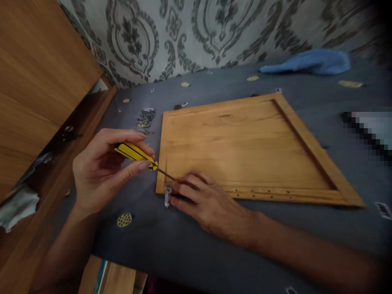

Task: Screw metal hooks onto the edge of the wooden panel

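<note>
My left hand (104, 167) is closed around the yellow and black handle of a screwdriver (134, 152). Its thin shaft slants down to the right, and the tip ends by the fingers of my right hand (208, 200), where it is partly hidden. A wooden cabinet door (226, 143) with a raised frame lies flat. At its near left corner, a grey metal hinge (168, 196) sticks out past the edge. Bent fingers of my right hand press against this hinge, and the hand rests over the door's near rail. Several small dark holes run along that rail.
Beyond the door's left end lies a small pile of metal hardware (146, 117) on the dark blue patterned cloth (183, 245). A blue cloth (312, 62) lies at the back by the patterned wall. Wooden furniture (39, 81) with an open shelf borders the left.
</note>
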`<state>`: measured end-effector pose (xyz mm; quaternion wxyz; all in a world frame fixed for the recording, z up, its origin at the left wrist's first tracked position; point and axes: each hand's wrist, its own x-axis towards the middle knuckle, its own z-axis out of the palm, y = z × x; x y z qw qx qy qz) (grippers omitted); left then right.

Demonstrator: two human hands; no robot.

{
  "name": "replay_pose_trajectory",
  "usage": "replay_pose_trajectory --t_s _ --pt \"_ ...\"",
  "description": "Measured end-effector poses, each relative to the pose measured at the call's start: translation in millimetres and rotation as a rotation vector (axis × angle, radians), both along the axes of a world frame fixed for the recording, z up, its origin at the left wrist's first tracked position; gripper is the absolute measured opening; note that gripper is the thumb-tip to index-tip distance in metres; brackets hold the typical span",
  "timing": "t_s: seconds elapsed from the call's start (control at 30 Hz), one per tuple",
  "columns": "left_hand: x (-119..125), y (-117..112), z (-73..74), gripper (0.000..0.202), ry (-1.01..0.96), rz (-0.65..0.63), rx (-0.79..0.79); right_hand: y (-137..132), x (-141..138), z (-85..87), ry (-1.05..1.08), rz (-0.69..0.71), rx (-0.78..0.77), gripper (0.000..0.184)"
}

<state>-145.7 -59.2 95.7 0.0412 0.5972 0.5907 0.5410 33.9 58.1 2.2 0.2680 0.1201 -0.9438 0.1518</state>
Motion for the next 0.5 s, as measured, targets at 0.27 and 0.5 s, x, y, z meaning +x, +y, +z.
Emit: replay_pose_trajectory --t_s 0.27,0.5 --pt "-10.0 42.6 -25.9 0.025 -0.301 -0.020 -0.321 -0.2 1.5 2.0 -0.053 -0.015 0.062 0.024" --pt "-27.9 102.0 -55.1 0.029 -0.235 -0.066 -0.480 -0.5 1.5 2.9 -0.091 -0.009 0.092 0.021"
